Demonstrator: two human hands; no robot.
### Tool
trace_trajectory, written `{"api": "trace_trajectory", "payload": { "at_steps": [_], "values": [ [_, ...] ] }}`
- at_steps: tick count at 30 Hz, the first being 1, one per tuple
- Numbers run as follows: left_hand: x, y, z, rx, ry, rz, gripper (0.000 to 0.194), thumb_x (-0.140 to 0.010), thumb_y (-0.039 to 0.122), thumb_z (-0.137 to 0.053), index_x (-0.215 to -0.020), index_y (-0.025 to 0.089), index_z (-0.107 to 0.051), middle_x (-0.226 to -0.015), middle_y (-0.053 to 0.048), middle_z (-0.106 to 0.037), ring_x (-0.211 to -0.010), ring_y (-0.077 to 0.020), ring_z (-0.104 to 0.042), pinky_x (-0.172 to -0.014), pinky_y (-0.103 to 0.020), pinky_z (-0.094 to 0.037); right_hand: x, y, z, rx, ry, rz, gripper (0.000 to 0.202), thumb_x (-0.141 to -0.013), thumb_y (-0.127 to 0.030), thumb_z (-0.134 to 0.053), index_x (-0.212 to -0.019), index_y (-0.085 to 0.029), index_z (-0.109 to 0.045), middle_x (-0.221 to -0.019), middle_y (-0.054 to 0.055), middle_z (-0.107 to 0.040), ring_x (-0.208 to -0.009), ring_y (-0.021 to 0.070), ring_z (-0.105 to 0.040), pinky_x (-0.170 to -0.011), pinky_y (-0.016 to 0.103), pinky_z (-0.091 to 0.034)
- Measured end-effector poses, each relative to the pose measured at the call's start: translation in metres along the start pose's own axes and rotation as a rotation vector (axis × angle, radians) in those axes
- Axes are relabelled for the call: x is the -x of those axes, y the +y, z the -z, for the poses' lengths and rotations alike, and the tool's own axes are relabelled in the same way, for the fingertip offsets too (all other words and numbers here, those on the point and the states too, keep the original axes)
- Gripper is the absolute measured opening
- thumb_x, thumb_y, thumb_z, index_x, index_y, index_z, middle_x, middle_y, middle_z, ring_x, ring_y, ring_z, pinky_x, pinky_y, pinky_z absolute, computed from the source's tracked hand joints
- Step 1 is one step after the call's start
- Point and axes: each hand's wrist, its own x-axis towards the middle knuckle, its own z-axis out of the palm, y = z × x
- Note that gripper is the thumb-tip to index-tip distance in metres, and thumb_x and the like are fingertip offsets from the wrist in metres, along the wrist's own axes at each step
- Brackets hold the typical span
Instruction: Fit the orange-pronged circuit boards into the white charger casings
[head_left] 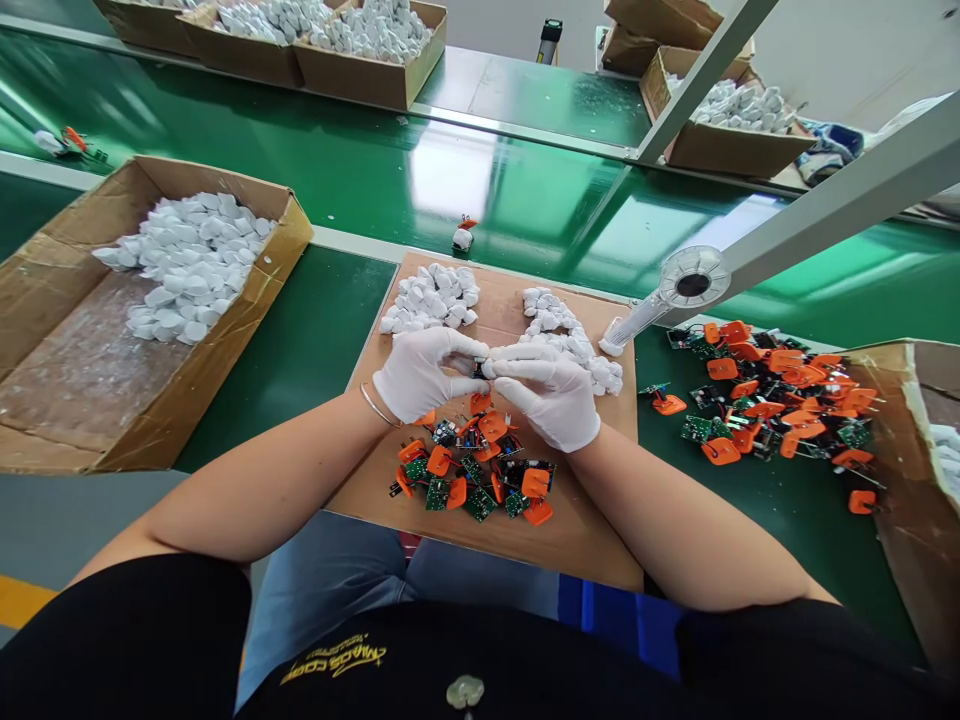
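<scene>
My left hand [424, 375], in a white glove, pinches a small dark circuit board [478, 369] above the middle of the cardboard sheet [600, 530]. Meeting it from the right, my right hand [551, 398], gloved too, has thumb and fingers closed at the board's edge. A whitish bit shows at those fingertips, but against the glove I cannot make it out. Just below lies a heap of green circuit boards with orange plastic pieces [472, 465]. Beyond my hands are two piles of white plastic housings, the left pile [431, 297] and the right pile [562, 330].
A cardboard box of white housings [247, 390] stands at left. More orange-and-green board assemblies [780, 390] lie at right, beside another box [892, 430]. A small fan [690, 277] is fixed to a slanted metal post [825, 210]. One white-and-orange unit [463, 237] rests behind the sheet.
</scene>
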Motion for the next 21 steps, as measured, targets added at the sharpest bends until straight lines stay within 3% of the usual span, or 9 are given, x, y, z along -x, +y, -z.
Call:
{"api": "trace_trajectory", "payload": {
  "at_steps": [3,6,8,11,14,18,21],
  "values": [
    [0.001,0.004,0.003,-0.155,-0.005,-0.105,0.031,-0.067,0.035,-0.088,-0.095,0.025,-0.076,-0.089,-0.005,-0.077,-0.077,-0.0219,-0.070,-0.078,-0.039,-0.060,0.002,0.003,-0.001,-0.148,0.026,-0.141,0.004,-0.079,-0.027,-0.081,-0.080,-0.025,-0.078,-0.087,0.005,-0.078,-0.086,0.0227,-0.074,-0.085,0.045,-0.061],
    [0.000,0.004,0.006,-0.267,-0.013,-0.275,0.030,-0.068,0.038,-0.090,-0.093,0.026,-0.077,-0.086,-0.004,-0.076,-0.081,-0.0227,-0.068,-0.081,-0.040,-0.057,0.002,0.007,-0.003,-0.408,0.058,-0.380,0.028,-0.068,-0.026,-0.090,-0.089,-0.024,-0.071,-0.089,0.001,-0.076,-0.085,0.0177,-0.072,-0.082,0.036,-0.060],
    [-0.002,0.004,0.007,-0.301,-0.029,-0.420,0.032,-0.070,0.040,-0.090,-0.095,0.026,-0.076,-0.085,-0.003,-0.075,-0.082,-0.0219,-0.067,-0.079,-0.039,-0.057,0.001,0.009,-0.003,-0.567,-0.057,-0.515,0.041,-0.063,-0.028,-0.093,-0.095,-0.022,-0.069,-0.093,0.001,-0.075,-0.085,0.0164,-0.070,-0.077,0.032,-0.059],
    [-0.002,0.003,0.008,-0.320,-0.060,-0.585,0.034,-0.075,0.041,-0.088,-0.100,0.024,-0.074,-0.083,-0.002,-0.074,-0.081,-0.0189,-0.066,-0.075,-0.036,-0.057,0.000,0.007,-0.001,-0.675,-0.250,-0.641,0.043,-0.065,-0.033,-0.092,-0.097,-0.017,-0.069,-0.090,0.004,-0.073,-0.076,0.0145,-0.067,-0.066,0.027,-0.055],
    [-0.001,0.006,0.006,-0.338,-0.074,-0.609,0.030,-0.079,0.039,-0.084,-0.101,0.022,-0.072,-0.083,-0.002,-0.073,-0.082,-0.0174,-0.065,-0.077,-0.035,-0.057,-0.001,0.003,0.000,-0.685,-0.261,-0.652,0.042,-0.064,-0.030,-0.092,-0.096,-0.015,-0.070,-0.085,0.003,-0.072,-0.072,0.0137,-0.064,-0.064,0.027,-0.053],
    [0.002,0.013,0.002,-0.448,-0.048,-0.598,0.032,-0.079,0.030,-0.082,-0.106,0.023,-0.068,-0.096,-0.003,-0.074,-0.093,-0.0186,-0.067,-0.088,-0.038,-0.054,-0.001,0.002,-0.002,-0.648,-0.173,-0.623,0.038,-0.061,-0.023,-0.093,-0.091,-0.015,-0.070,-0.078,0.000,-0.070,-0.070,0.0124,-0.064,-0.065,0.026,-0.054],
    [0.003,0.016,0.000,-0.538,-0.038,-0.656,0.031,-0.081,0.028,-0.079,-0.108,0.025,-0.065,-0.097,-0.001,-0.075,-0.094,-0.0177,-0.068,-0.088,-0.038,-0.054,0.000,0.002,-0.005,-0.615,-0.131,-0.631,0.042,-0.057,-0.018,-0.093,-0.090,-0.015,-0.068,-0.075,-0.001,-0.071,-0.068,0.0125,-0.066,-0.065,0.027,-0.055]
  ]
}}
